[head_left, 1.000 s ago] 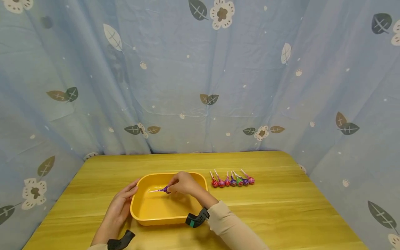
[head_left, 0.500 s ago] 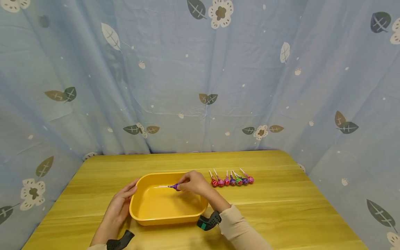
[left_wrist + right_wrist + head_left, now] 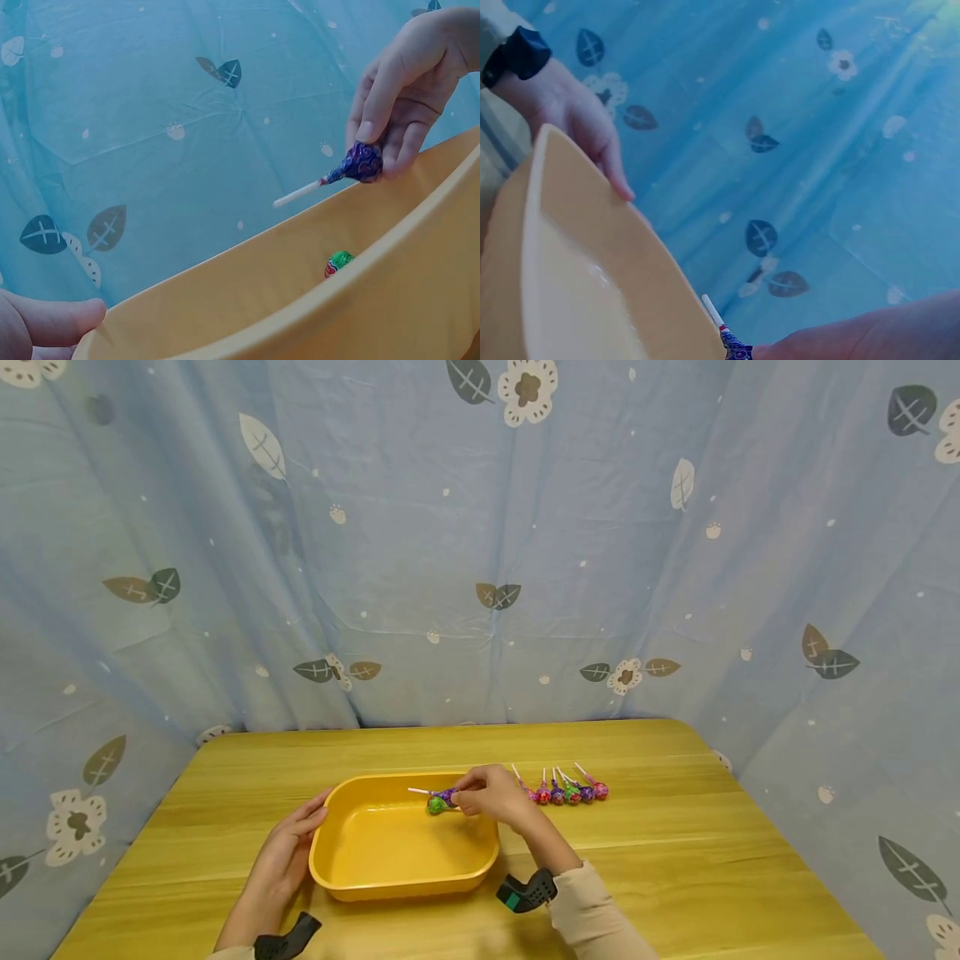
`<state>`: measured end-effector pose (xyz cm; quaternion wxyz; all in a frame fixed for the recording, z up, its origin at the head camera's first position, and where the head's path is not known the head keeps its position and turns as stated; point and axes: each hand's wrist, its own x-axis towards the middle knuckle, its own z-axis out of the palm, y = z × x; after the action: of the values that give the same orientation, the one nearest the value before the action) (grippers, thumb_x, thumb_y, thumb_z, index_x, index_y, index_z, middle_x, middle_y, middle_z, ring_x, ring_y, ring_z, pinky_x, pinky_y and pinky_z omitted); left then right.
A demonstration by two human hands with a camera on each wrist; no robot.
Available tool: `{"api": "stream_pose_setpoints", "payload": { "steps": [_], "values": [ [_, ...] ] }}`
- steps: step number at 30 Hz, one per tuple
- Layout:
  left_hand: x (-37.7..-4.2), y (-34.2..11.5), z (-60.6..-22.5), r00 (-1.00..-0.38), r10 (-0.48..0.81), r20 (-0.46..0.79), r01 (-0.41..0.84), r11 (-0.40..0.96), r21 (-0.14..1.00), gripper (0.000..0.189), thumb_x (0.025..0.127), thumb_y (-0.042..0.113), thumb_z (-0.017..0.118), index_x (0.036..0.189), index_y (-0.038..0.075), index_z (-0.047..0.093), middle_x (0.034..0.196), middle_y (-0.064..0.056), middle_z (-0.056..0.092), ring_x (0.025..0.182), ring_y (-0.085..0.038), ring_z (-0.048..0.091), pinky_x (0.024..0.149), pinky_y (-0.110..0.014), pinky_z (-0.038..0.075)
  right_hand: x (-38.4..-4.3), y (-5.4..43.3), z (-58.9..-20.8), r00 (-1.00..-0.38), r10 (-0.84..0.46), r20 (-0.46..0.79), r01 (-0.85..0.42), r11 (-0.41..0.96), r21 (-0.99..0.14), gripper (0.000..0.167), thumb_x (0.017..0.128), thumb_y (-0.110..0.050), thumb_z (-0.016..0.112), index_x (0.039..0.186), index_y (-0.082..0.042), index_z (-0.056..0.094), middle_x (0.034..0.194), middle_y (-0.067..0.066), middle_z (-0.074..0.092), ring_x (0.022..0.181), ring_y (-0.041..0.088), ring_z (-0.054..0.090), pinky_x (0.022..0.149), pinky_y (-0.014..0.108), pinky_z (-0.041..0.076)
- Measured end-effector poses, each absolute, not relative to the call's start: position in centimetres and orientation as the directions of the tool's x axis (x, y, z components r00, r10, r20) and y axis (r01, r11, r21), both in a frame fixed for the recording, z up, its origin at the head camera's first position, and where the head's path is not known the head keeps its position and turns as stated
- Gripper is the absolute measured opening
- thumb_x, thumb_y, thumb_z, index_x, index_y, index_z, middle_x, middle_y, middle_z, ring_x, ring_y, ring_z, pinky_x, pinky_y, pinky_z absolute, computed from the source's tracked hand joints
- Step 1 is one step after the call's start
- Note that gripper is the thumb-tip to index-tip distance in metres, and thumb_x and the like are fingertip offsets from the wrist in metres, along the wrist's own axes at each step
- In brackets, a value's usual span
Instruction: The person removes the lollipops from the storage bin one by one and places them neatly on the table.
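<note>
My right hand point(image 3: 491, 793) pinches a purple-wrapped lollipop point(image 3: 364, 162) by its candy end, with its white stick pointing left. It holds this lollipop over the back right part of a yellow plastic bin point(image 3: 405, 887). Below it in the bin is a green-wrapped lollipop point(image 3: 436, 806), partly hidden by the bin wall in the left wrist view. My left hand point(image 3: 288, 852) rests against the bin's left side, its fairly straight fingers touching the rim. Right of the bin, several wrapped lollipops point(image 3: 572, 794) lie in a row, the left end hidden behind my right hand.
The bin stands on a yellow wood-grain table point(image 3: 660, 860). A blue curtain point(image 3: 420, 543) with leaves and flowers hangs behind the table and along its sides. Each wrist bears a black camera mount point(image 3: 527, 891).
My right hand has moved right and slightly back inside the bin, with the purple lollipop pinched. The green lollipop in the bin has come into sight. My left hand stays at the bin.
</note>
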<state>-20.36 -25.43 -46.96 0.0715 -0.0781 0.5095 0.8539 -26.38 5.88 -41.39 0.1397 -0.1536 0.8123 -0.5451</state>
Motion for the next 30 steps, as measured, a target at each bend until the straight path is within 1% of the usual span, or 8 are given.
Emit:
{"api": "stream_pose_setpoints", "payload": {
  "steps": [4, 8, 11, 15, 18, 23, 26, 30],
  "values": [
    [-20.3, -25.5, -47.0, -0.977, 0.043, -0.209, -0.204, -0.478, 0.854, 0.027, 0.101, 0.013, 0.052, 0.108, 0.033, 0.067, 0.112, 0.019, 0.062, 0.113, -0.003, 0.054, 0.104, -0.026, 0.039, -26.5, 7.0, -41.3, -0.919, -0.39, -0.055, -0.077, 0.315, -0.946, 0.019, 0.09, -0.009, 0.069, 0.103, 0.005, 0.068, 0.088, 0.01, 0.066, 0.085, 0.033, 0.067, 0.077, 0.044, 0.056],
    [-20.3, -25.5, -47.0, -0.976, 0.043, -0.214, -0.208, -0.478, 0.853, 0.027, 0.101, 0.013, 0.051, 0.109, 0.034, 0.066, 0.112, 0.02, 0.062, 0.116, -0.004, 0.053, 0.105, -0.027, 0.038, -26.5, 7.9, -41.3, -0.923, -0.38, -0.057, -0.053, 0.275, -0.96, 0.024, 0.091, -0.009, 0.068, 0.107, 0.008, 0.066, 0.091, 0.012, 0.066, 0.09, 0.038, 0.066, 0.08, 0.045, 0.056],
    [-20.3, -25.5, -46.9, -0.975, 0.045, -0.219, -0.213, -0.483, 0.849, 0.027, 0.101, 0.013, 0.051, 0.112, 0.033, 0.066, 0.112, 0.02, 0.062, 0.116, -0.004, 0.053, 0.105, -0.027, 0.037, -26.5, 8.6, -41.2, -0.931, -0.362, -0.054, -0.047, 0.264, -0.964, 0.026, 0.091, -0.011, 0.068, 0.109, 0.008, 0.065, 0.092, 0.012, 0.066, 0.09, 0.039, 0.066, 0.079, 0.044, 0.056],
    [-20.3, -25.5, -46.9, -0.976, 0.046, -0.212, -0.208, -0.478, 0.853, 0.027, 0.102, 0.013, 0.051, 0.114, 0.033, 0.065, 0.112, 0.02, 0.062, 0.115, -0.003, 0.053, 0.105, -0.027, 0.038, -26.6, 9.6, -41.1, -0.948, -0.315, -0.051, -0.039, 0.273, -0.961, 0.028, 0.091, -0.014, 0.068, 0.11, 0.007, 0.065, 0.093, 0.011, 0.067, 0.085, 0.034, 0.068, 0.077, 0.045, 0.056],
    [-20.3, -25.4, -47.0, -0.98, 0.048, -0.193, -0.192, -0.469, 0.862, 0.027, 0.102, 0.013, 0.05, 0.111, 0.033, 0.066, 0.113, 0.019, 0.062, 0.114, -0.003, 0.054, 0.103, -0.026, 0.04, -26.8, 10.5, -41.1, -0.96, -0.274, -0.058, -0.017, 0.262, -0.965, 0.027, 0.091, -0.013, 0.068, 0.109, 0.007, 0.065, 0.093, 0.012, 0.068, 0.084, 0.033, 0.068, 0.078, 0.048, 0.056],
    [-20.2, -25.4, -47.1, -0.985, 0.059, -0.164, -0.172, -0.462, 0.87, 0.027, 0.102, 0.013, 0.05, 0.11, 0.033, 0.066, 0.114, 0.019, 0.061, 0.114, -0.003, 0.054, 0.101, -0.025, 0.041, -27.2, 12.2, -41.2, -0.976, -0.209, -0.061, 0.011, 0.236, -0.972, 0.026, 0.091, -0.009, 0.067, 0.109, 0.008, 0.065, 0.094, 0.015, 0.068, 0.089, 0.037, 0.067, 0.081, 0.049, 0.054],
    [-20.2, -25.4, -47.2, -0.985, 0.058, -0.163, -0.171, -0.464, 0.869, 0.028, 0.102, 0.013, 0.05, 0.112, 0.033, 0.066, 0.114, 0.019, 0.062, 0.114, -0.003, 0.053, 0.102, -0.026, 0.041, -27.5, 13.1, -41.3, -0.982, -0.178, -0.068, 0.026, 0.23, -0.973, 0.026, 0.091, -0.009, 0.067, 0.11, 0.009, 0.064, 0.096, 0.016, 0.067, 0.09, 0.037, 0.067, 0.082, 0.047, 0.054],
    [-20.3, -25.5, -47.3, -0.984, 0.06, -0.166, -0.175, -0.468, 0.867, 0.029, 0.102, 0.013, 0.049, 0.111, 0.034, 0.067, 0.114, 0.019, 0.062, 0.114, -0.003, 0.054, 0.102, -0.026, 0.041, -27.6, 14.1, -41.7, -0.984, -0.155, -0.089, 0.055, 0.214, -0.975, 0.028, 0.091, -0.008, 0.067, 0.112, 0.011, 0.063, 0.1, 0.019, 0.065, 0.091, 0.037, 0.066, 0.083, 0.046, 0.054]
  ]
}}
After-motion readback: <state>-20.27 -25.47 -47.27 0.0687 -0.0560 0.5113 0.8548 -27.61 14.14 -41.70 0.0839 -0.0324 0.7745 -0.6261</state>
